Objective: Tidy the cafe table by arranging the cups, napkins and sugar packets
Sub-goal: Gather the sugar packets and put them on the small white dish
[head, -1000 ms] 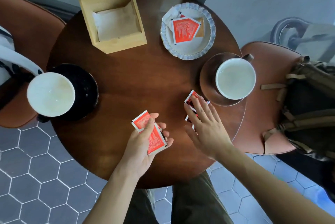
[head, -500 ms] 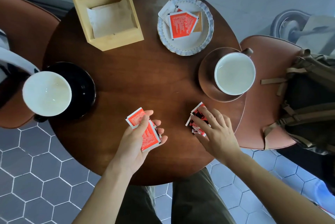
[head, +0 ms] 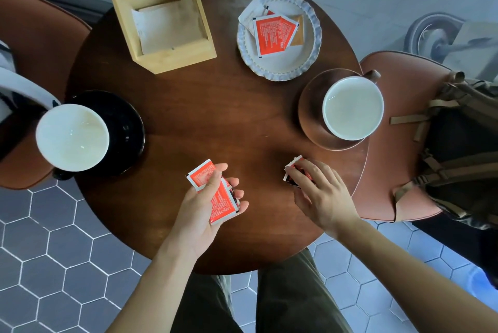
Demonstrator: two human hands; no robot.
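Head view, single entry.

- Left hand [head: 204,206]: palm up over the near edge of the round wooden table [head: 215,122], thumb clamping a small stack of red sugar packets [head: 215,192] against curled fingers; the top packet juts out toward the table centre.
- Right hand [head: 320,195]: fingers curled down, fingertips [head: 289,171] pinching a loose cluster of red sugar packets [head: 295,171] lying on the tabletop near the brown saucer [head: 312,117]. Whether the cluster is already lifted clear of the wood cannot be told.
- Scalloped white dish [head: 310,63]: far right of centre, holding more sugar packets [head: 272,33], red over white and tan.
- Wooden napkin holder [head: 175,57]: far left of centre, pale napkins [head: 167,28] inside.
- White cup [head: 353,108]: on the brown saucer, right side.
- Second white cup [head: 72,137]: on a black saucer [head: 126,130], left edge.
- Backpack [head: 463,149]: on the right-hand chair.

Step in hand, as judged: gathering stray packets for the dish. To do it well, slide the fingertips under the whole cluster so none is left behind, add it to the stack held on the left, square the edges, then carry the lot over the table centre, well away from the cup on the right, and lay it flat on the dish.
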